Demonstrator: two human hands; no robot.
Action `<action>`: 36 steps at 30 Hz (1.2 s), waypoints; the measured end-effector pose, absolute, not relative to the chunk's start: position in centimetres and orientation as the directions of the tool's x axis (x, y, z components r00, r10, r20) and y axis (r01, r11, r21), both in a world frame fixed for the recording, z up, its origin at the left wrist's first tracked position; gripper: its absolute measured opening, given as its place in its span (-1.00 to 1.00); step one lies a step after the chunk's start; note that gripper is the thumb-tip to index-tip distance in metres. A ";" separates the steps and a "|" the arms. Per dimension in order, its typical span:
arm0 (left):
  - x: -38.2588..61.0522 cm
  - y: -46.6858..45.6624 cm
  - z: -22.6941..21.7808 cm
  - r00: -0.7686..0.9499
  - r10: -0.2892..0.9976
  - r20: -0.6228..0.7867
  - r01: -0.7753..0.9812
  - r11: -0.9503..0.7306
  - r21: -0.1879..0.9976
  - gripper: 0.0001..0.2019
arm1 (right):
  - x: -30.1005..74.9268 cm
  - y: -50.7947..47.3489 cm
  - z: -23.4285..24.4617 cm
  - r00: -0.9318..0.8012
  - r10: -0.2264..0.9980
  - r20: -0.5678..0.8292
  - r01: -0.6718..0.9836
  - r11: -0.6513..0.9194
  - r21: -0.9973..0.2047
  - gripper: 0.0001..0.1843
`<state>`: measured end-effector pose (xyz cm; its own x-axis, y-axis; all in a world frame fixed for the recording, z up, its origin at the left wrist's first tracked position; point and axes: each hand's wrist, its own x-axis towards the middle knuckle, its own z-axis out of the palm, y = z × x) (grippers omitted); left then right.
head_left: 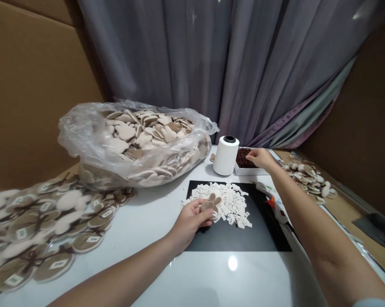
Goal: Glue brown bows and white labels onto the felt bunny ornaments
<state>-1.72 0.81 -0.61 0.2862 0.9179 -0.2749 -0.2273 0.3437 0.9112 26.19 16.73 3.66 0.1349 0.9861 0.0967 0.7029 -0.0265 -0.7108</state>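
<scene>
Looks well started but far from complete: packed with seemingly plain bunny-shaped cutouts (144, 137) in the plastic bag (79, 128) at 10 o'clock from the black mat (243, 241), yet already bowed and labelled in the larger pile (27, 221) at 9 and apparently in the smaller pile (307, 175) at 2. Reaches into the white tray (250, 172) of dark-brown bows (242, 158) at 12 with the right hand (261, 157), fingertips bunched, cannot tell whether on anything. Grips one bunny cutout (208, 205) in the left hand (192, 221), at 9 over the heap of loose white labels (233, 200), lacking bow or label as far as visible.
</scene>
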 end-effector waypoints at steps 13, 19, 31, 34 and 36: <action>-1.4 0.4 -0.3 0.320 0.917 -0.239 -0.174 0.305 0.936 -0.71 | 20.5 2.4 2.4 -0.080 0.995 -0.061 -0.216 -0.077 -0.973 -0.72; -1.3 0.1 -0.6 0.326 0.926 -0.189 -0.061 0.220 0.974 -0.67 | 17.5 0.8 2.2 -0.155 0.987 -0.030 -0.356 -0.084 -0.931 -0.76; -2.5 -0.1 1.0 0.400 0.897 0.188 0.530 -0.393 0.751 -0.39 | 18.5 -0.2 0.4 -0.329 0.941 0.076 -0.255 -0.011 -0.967 -0.84; -2.7 0.0 1.3 0.333 0.905 0.266 0.430 -0.396 0.811 -0.53 | 18.3 -0.5 0.6 -0.357 0.931 0.073 -0.221 -0.008 -0.975 -0.85; -2.6 -0.2 1.3 0.350 0.905 0.241 0.366 -0.368 0.855 -0.73 | 18.1 -0.7 0.6 -0.368 0.926 0.081 -0.193 0.009 -0.981 -0.86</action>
<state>-2.56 -0.18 1.26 0.3499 0.9054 0.2406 0.3657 -0.3684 0.8547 18.06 -0.70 0.57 -0.3676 0.9264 0.0810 -0.1935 0.0091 -0.9811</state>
